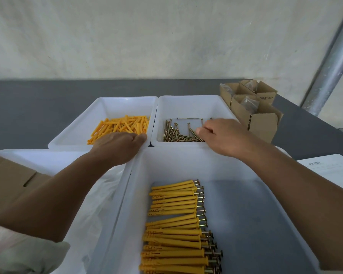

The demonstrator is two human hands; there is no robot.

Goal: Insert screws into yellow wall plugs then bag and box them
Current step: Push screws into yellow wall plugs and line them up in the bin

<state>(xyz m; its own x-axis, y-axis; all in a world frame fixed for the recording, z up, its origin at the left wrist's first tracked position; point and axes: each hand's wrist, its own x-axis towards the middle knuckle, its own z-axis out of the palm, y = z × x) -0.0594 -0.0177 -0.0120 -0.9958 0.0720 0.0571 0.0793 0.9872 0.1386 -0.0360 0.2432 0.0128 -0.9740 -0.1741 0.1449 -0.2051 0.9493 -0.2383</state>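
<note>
While the left hand [119, 147] curls over the yellow wall plugs [121, 125] in the far-left tray [127, 98] and the right hand [220, 135] bends over the screws [178, 133] in the far-right tray [188, 96], fingertips hidden, I cannot tell whether either holds anything. Plugs are likely light and slightly springy: pinch mid-body. Screws look stiff and slick: pinch near the head.

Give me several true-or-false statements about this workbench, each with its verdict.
1. The left hand reaches into the far left white plastic tray of loose yellow wall plugs. True.
2. The assembled yellow plugs in the near white tray have screws in them. True.
3. The right hand is in the near white tray. False: it is at the brass-coloured screws in the far right white tray.
4. The brown cardboard boxes at far right are shut. False: their flaps stand open, with clear bags inside.
</note>
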